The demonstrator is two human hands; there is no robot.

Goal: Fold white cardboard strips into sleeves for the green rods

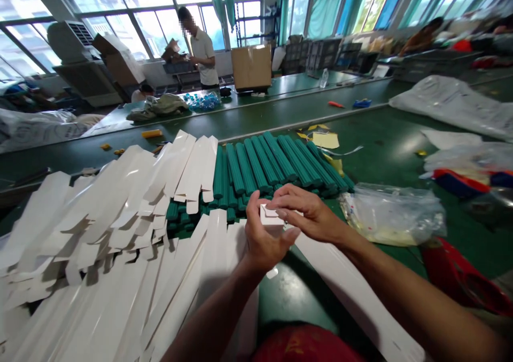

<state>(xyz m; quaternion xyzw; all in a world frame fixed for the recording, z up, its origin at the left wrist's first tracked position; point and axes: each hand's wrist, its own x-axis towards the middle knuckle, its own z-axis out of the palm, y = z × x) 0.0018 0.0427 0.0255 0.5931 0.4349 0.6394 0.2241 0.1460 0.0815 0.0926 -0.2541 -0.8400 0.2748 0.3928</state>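
Observation:
My left hand and my right hand meet over the table's near middle, both closed on the end of a long white carton that runs down toward me. The fingers of my right hand press on its small end flap. Just beyond my hands lies a row of green ribbed rods. Fanned piles of flat white carton blanks fill the left side, some overlapping the rods.
A clear plastic bag lies right of my hands, red items nearer the right edge. Yellow paper scraps sit behind the rods. The green table stretches back; a person stands by cardboard boxes near the windows.

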